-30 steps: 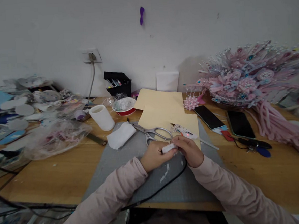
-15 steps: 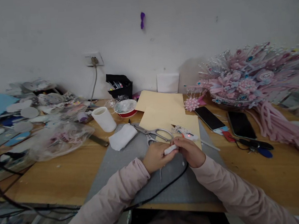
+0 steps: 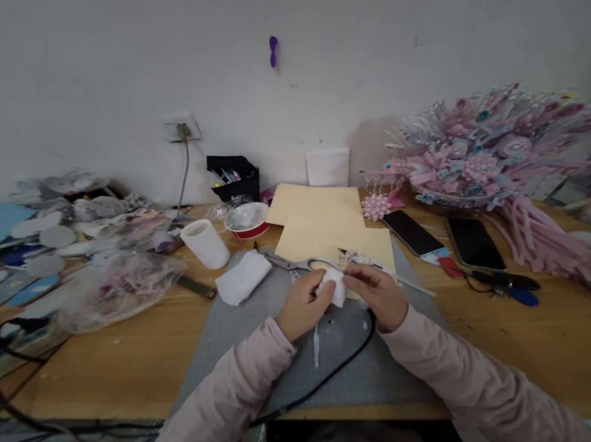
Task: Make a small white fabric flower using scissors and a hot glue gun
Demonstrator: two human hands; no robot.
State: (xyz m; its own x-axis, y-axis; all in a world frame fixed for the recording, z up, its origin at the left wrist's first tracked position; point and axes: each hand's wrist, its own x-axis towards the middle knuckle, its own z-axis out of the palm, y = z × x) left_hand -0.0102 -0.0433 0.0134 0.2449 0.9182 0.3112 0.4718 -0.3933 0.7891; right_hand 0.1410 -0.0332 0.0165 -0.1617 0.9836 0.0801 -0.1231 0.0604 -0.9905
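Between my two hands is a small white piece of soft, cloth-like material (image 3: 336,289), its flat face showing. My left hand (image 3: 303,305) pinches its left side, thumb across the front. On its right edge, the fingertips of my right hand (image 3: 381,297) are closed. Just behind the hands lie metal scissors (image 3: 298,265) and a white, pointed-tip tool (image 3: 358,258), partly covered by my right hand. A folded white sheet (image 3: 243,277) rests left of the scissors. Under my hands, a thin white strip (image 3: 317,348) lies on the grey mat (image 3: 224,359).
A black cord (image 3: 330,377) curves across the mat's front. Behind are yellow card sheets (image 3: 320,213), a white roll (image 3: 205,244) and a red-rimmed bowl (image 3: 248,218). Two phones (image 3: 476,244) and a pink beaded headpiece (image 3: 482,156) stand right; cluttered white pieces (image 3: 59,235) fill the left.
The white piece, earlier seen edge-on and mostly covered by my fingers, now faces me spread out. My hands have moved slightly apart, and the view has tilted up a little.
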